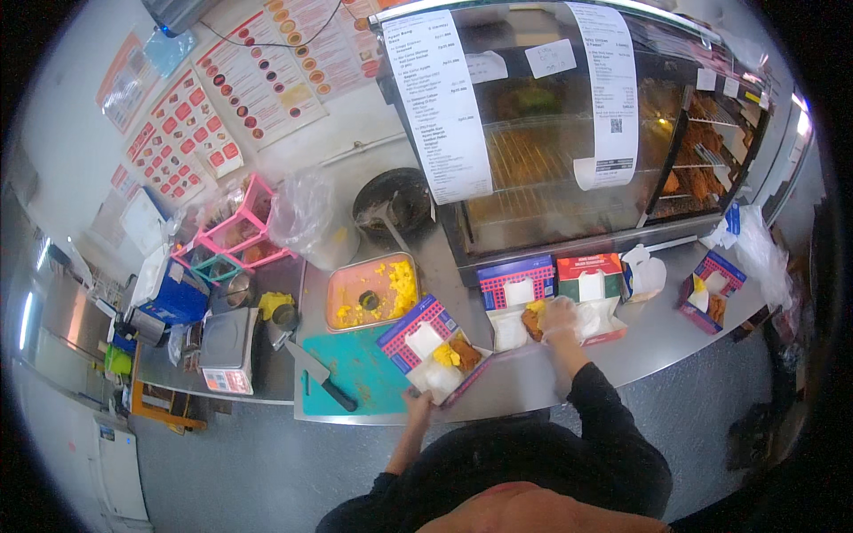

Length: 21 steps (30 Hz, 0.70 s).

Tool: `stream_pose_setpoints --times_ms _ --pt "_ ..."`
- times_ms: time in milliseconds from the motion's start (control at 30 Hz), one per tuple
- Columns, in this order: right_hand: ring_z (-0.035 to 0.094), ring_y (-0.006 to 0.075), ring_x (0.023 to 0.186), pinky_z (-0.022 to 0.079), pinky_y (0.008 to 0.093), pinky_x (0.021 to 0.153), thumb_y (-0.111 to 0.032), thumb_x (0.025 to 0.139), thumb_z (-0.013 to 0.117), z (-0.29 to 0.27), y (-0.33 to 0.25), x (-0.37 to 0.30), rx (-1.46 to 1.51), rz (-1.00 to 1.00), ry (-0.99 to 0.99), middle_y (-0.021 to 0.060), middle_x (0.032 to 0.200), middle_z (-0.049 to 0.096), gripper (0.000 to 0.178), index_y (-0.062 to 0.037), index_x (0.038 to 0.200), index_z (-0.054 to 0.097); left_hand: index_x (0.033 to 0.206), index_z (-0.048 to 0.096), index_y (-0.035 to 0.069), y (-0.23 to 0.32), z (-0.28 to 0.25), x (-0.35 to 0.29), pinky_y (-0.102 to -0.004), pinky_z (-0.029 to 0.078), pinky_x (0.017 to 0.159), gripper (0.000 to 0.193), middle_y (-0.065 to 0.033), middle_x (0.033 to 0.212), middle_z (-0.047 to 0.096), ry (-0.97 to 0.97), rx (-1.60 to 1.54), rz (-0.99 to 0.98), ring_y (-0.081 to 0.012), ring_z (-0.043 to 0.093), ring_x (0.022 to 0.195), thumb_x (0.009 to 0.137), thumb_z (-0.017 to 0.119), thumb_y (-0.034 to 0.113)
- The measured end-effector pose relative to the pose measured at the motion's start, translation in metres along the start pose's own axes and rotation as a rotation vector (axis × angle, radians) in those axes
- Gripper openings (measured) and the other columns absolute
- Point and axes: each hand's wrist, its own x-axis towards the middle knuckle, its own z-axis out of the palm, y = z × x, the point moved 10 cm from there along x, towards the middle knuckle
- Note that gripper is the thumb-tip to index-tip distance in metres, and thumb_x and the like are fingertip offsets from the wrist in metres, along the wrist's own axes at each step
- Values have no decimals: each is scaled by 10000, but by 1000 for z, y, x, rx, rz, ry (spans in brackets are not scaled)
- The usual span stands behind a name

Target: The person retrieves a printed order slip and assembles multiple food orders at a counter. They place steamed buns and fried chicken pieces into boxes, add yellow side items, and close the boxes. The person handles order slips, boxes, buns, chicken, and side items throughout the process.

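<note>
Head view: the left hand (418, 407) grips the near corner of the left box (426, 338), which overlaps the right edge of the board (360, 355). The gloved right hand (560, 315) reaches down into the middle box (518, 293), on the tabletop (511, 382) to the right of the board; whether its fingers are pinching food or loose, I cannot tell.

The step looks like placing food in the open boxes. The left box makes a good pattern: rice (442, 378), egg (446, 356) and chicken (466, 354) sit side by side. In the middle box, the right hand should lower pieces from just above, let go gently, and avoid pressing down or dragging egg over the rim. It should also stay clear of the red box (590, 282), farther right from the board.

The left hand does best with a light hold, since squeezing could buckle the card. The knife (323, 380) lies on the board near that forearm, so sweeping leftward would be risky. The tray (342, 302) of loose egg is just beyond the board.
</note>
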Motion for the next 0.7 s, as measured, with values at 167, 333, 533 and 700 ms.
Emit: stream_pose_setpoints --times_ms 167,333,533,700 --pt "432 325 1145 346 404 966 -256 784 532 -25 -3 1 -155 -67 -75 161 1191 485 468 -93 1215 454 1226 359 14 -8 29 2 -482 531 640 590 -162 1154 491 -227 -506 1 -356 563 925 645 449 66" --pt "430 307 1154 347 409 967 -262 698 644 -44 -8 8 -161 -85 4 140 1201 485 614 -105 1243 411 1215 373 27 -5 31 11 -468 510 782 580 -143 1105 496 -273 -596 -91 -334 523 1025 646 430 122" --pt "464 284 1147 401 400 926 -231 697 650 -38 14 16 17 182 -142 123 1221 504 444 -99 1113 568 1163 444 42 -9 0 7 -455 461 847 558 -124 1083 518 -177 -633 -126 -321 525 1024 632 451 210" --pt "529 261 1106 443 392 883 -248 747 607 -42 -5 12 -112 22 -173 118 1109 600 348 -99 1061 631 1157 454 30 10 -30 9 -445 423 885 570 -117 1075 528 -164 -664 31 -312 520 1034 624 463 232"
